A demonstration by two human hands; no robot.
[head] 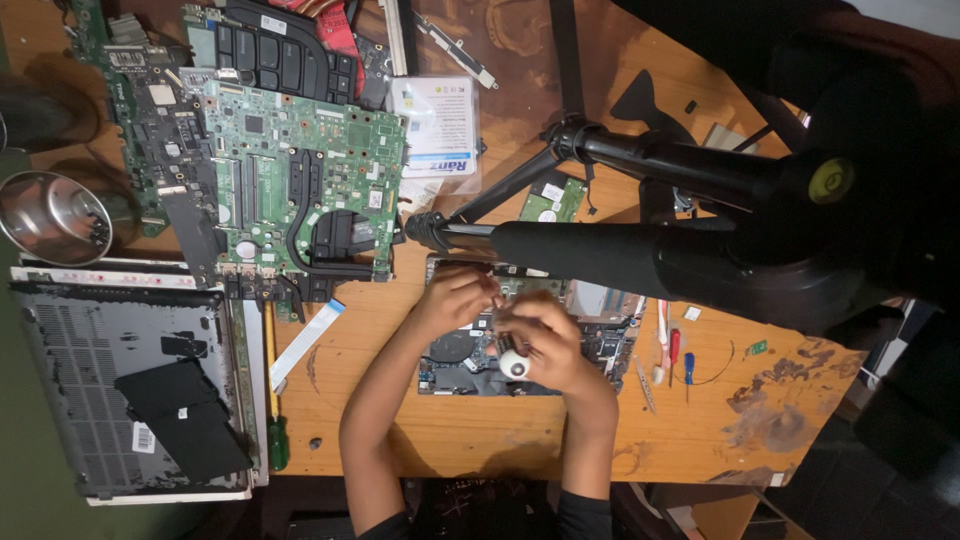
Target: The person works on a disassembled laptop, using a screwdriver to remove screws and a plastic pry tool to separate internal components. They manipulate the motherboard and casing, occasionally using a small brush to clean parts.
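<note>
Tripod [640, 255]: black, nearest the camera; its thick padded leg crosses the view just above both hands, other legs spread over the counter [460, 430].
Left hand [455, 295]: grip pressed together, fingertips pinching down on the upper edge of the opened device; what it pinches is too small to tell.
Right hand [545, 345]: grip closed around a white-capped tool [514, 364], the round cap pointing toward the camera.
Opened device [470, 360]: dark circuit board with a round fan, lying flat on the counter directly under both hands, at centre, below the tripod leg.
Green motherboard [300, 180]: lies on the counter, up and to the left of the hands, with black heat pipes along its lower edge.
Metal bowl [50, 215]: shiny, at the far left edge; contents cannot be told.
Laptop base cover [110, 390]: grey, vented, lower left, with a black flat pack [185, 420] resting on it.
Green-handled screwdriver [276, 420]: lies beside the cover's right edge.
Small screwdrivers [680, 355]: red and blue handles, on the counter right of the device, well apart from the hands.
White ribbon cable [305, 340]: lies diagonally, left of the left forearm.
</note>
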